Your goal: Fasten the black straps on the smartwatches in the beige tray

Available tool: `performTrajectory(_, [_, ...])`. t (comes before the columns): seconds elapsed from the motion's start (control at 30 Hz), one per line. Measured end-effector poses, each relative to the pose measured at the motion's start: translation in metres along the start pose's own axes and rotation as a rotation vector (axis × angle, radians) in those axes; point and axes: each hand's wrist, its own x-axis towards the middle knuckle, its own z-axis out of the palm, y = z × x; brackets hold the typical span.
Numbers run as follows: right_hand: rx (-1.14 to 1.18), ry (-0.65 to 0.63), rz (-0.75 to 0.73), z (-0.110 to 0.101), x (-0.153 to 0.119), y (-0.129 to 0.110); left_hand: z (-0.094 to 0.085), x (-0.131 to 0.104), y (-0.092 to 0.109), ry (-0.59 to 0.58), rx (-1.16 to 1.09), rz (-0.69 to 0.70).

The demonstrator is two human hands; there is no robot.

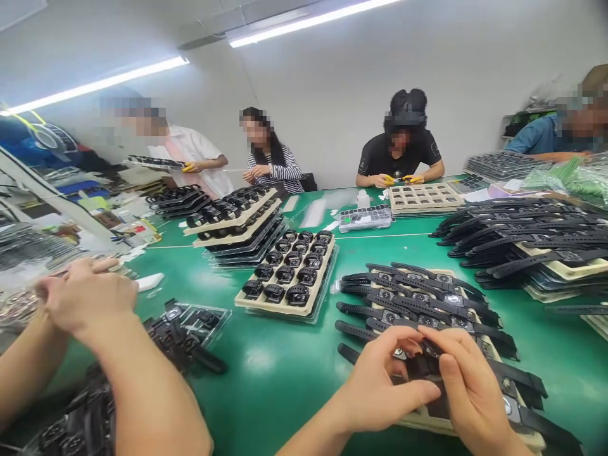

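At the lower right, my left hand (380, 386) and my right hand (470, 380) close round one black smartwatch (425, 364), which they partly hide. Beneath them lies a cream tray (425, 419) bearing rows of watches with black straps (420, 297) spread out flat. Left of it stands another cream tray (273, 307), its compartments filled with watches whose straps are curled into loops (285, 274). This second tray rests on clear plastic trays.
Stacked watch trays stand at the centre back (237, 221) and right (546, 247). A co-worker's hands and forearms (95, 297) reach in at the left, near loose watches (190, 342). Several people work across the green table (266, 373).
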Motion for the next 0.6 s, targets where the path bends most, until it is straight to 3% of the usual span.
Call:
performTrajectory(0.17, [0.051, 0.0, -0.024, 0.003, 0.001, -0.004, 0.003, 0.001, -0.002, 0.03, -0.032, -0.043])
performTrajectory(0.27, [0.069, 0.091, 0.01, 0.005, 0.003, -0.01, 0.003, 0.0, -0.004, 0.021, -0.028, -0.078])
performTrajectory(0.43, [0.055, 0.218, 0.03, 0.01, 0.003, -0.015, 0.002, -0.001, -0.001, 0.043, 0.133, 0.079])
performTrajectory(0.6, [0.05, 0.227, -0.01, 0.011, 0.002, -0.014, 0.002, 0.0, 0.009, -0.053, 0.371, 0.173])
